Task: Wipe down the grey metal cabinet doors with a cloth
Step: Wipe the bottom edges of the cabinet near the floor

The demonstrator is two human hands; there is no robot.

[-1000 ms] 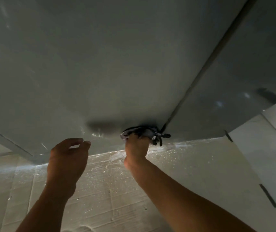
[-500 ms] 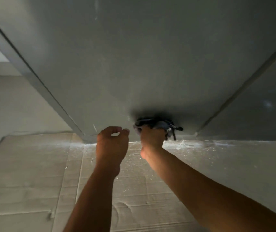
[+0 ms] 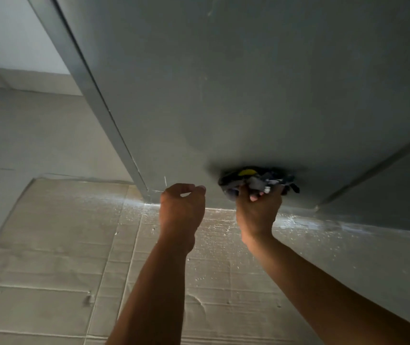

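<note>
The grey metal cabinet door (image 3: 236, 90) fills the upper part of the view. My right hand (image 3: 258, 210) presses a bunched dark cloth (image 3: 256, 180) with white and yellow patches against the door's lower part, close to its bottom edge. My left hand (image 3: 182, 207) hovers just left of the cloth near the door's bottom edge, fingers curled with thumb and fingertips nearly touching, holding nothing. A seam (image 3: 378, 168) to the right separates this door from the neighbouring one (image 3: 402, 190).
Flattened cardboard (image 3: 79, 270), speckled with white dust, covers the floor below the cabinet. The cabinet's left edge frame (image 3: 87, 95) runs diagonally, with a pale wall (image 3: 7, 41) and floor beyond it.
The view has swung left, showing the cabinet's left edge. My right hand has slid the cloth leftwards, away from the seam, and my left hand has drawn in beside it.
</note>
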